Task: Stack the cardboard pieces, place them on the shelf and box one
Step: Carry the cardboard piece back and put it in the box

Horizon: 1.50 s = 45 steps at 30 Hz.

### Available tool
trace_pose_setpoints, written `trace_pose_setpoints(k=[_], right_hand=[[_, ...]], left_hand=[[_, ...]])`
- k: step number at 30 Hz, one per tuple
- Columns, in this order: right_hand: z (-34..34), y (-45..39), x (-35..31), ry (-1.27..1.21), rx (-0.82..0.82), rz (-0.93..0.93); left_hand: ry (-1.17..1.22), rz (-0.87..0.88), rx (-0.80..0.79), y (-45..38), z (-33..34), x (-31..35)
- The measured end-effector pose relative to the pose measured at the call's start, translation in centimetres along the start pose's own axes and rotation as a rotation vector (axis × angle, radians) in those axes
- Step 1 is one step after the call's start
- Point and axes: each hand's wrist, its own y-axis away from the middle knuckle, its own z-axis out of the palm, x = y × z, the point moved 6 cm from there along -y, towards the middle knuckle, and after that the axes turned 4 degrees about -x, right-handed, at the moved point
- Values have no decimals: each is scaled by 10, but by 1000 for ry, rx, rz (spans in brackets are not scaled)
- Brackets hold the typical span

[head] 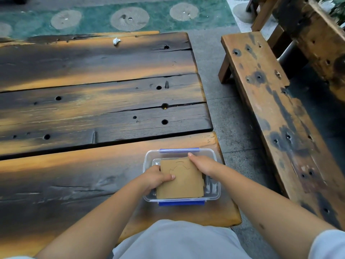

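Two hands, the left hand and the right hand, are gripping one cardboard by its sides, lowering it into the box, so next it is needing release and probably the lid.

Cardboard piece tan, faint curved outline. Box clear, blue clips. Surface charred black, orange streaks. Ground mat green, beige circles.

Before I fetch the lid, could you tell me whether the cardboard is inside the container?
Partly in: the cardboard lies tilted in the open container.
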Motion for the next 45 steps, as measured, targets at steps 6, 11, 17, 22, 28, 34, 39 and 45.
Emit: trace_pose_setpoints(k=[6, 11, 17, 22, 28, 34, 39, 45], right_hand=[[2, -4, 0, 63, 16, 19], [-2, -7, 0, 12, 31, 17], [10, -6, 26, -460, -3, 154], [24, 5, 37, -358, -44, 119], [20, 8, 20, 115, 6, 27], [29, 2, 32, -265, -63, 150], [32, 3, 32, -242, -59, 168], [22, 2, 19, -60, -10, 158]], left_hand=[[37, -32, 4, -1, -1, 0], [49, -41, 2, -1, -3, -1], [-21, -33, 1, -2, -12, -5], [2, -9, -26, 0, -15, -11], [28, 3, -8, 1, -14, -9], [9, -15, -40, 3, -12, -10], [-115, -28, -107, 2, -8, -8], [-157, -37, -143, 2, -9, -4]])
